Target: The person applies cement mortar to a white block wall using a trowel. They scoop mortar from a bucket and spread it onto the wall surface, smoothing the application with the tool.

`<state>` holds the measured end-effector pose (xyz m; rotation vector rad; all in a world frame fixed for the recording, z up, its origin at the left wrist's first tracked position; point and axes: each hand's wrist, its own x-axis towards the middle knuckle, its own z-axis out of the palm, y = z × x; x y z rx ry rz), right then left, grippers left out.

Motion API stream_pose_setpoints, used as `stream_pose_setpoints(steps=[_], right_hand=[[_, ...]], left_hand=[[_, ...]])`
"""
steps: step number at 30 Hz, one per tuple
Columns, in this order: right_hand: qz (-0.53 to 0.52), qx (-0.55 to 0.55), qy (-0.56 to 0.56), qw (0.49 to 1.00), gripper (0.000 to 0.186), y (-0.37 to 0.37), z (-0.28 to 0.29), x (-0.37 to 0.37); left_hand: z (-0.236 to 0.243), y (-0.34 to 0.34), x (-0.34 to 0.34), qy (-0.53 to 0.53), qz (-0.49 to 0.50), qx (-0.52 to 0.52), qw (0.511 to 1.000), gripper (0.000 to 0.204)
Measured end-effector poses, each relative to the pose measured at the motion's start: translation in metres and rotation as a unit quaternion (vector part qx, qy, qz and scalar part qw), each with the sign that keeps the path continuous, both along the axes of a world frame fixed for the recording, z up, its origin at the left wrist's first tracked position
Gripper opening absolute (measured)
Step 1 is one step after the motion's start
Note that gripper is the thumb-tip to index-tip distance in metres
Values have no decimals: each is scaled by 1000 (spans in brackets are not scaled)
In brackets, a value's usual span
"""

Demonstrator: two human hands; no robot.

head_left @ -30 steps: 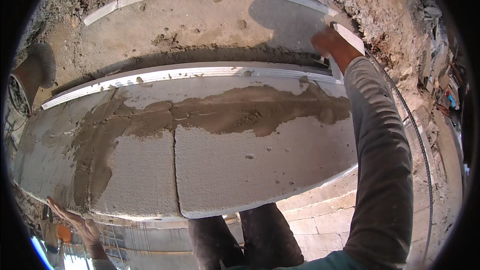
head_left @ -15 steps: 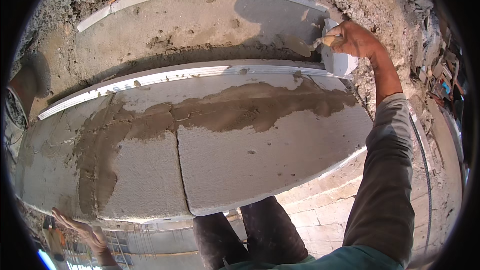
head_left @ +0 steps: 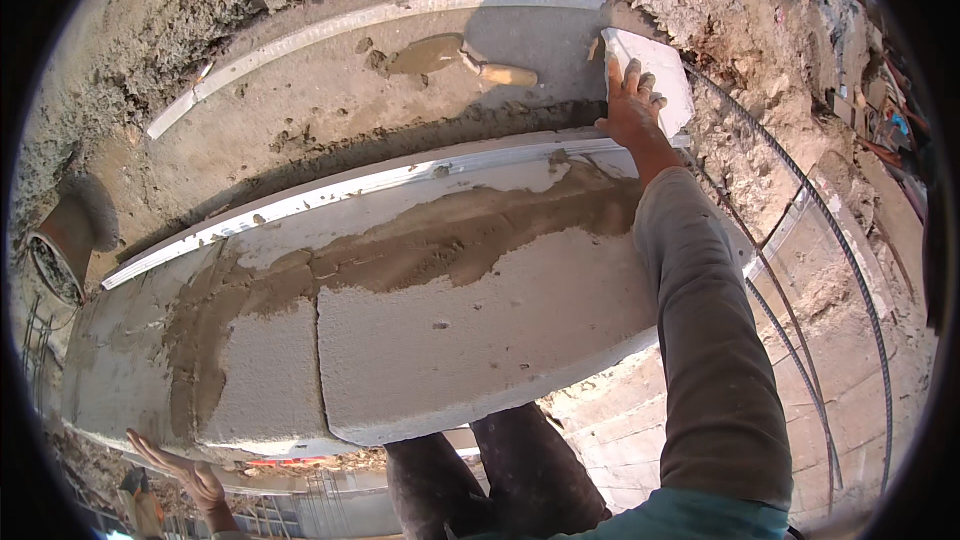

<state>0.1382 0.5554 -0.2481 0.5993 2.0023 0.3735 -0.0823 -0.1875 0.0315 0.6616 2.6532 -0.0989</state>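
Note:
My right hand [head_left: 634, 112] rests with spread fingers on a small white block [head_left: 660, 80] at the right end of the far ledge. Left of it, a trowel [head_left: 508, 74] with a wooden handle lies on the concrete, its blade beside a patch of wet mortar. My left hand [head_left: 190, 475] is open at the near left edge of the block wall, fingers stretched out and nothing in them; whether it touches the edge I cannot tell. Across the pale wall blocks [head_left: 480, 340] runs a smeared band of grey mortar [head_left: 400, 250].
A white ribbed strip [head_left: 300, 202] follows the wall's far edge. Beyond it a long pale straight bar [head_left: 400, 12] lies on the ledge [head_left: 330, 90]. A pipe end [head_left: 62, 250] sticks up at left. Bent steel bars [head_left: 840, 240] curve on the right, beside rough earth and rubble.
My right hand has let go of the trowel, which now lies on the ledge, and has moved onto the white block. My left hand stays at the near edge. The view has shifted slightly.

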Motion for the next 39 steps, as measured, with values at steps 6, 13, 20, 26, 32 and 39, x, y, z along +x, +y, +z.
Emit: stream_pose_setpoints(steps=[6,13,20,26,32,39], right_hand=[[-29,-50,-33,998,98,17,11,-35],[-54,-173,-38,983,101,62,144,-80],[-478,-425,446,626,94,69,296,-87],[-428,-321,631,562,75,137,249,-159],[-372,-374,608,594,55,78,118,-178],[41,-285,223,931,44,-37,-29,-101]], left_hand=[[-2,-1,-1,10,-16,2,1000,98],[-4,5,5,8,13,30,999,98],[18,6,0,7,-16,5,1000,95],[1,1,2,-8,-17,41,999,97],[2,0,2,15,-18,38,999,97],[-4,-4,2,19,-20,44,999,94]])
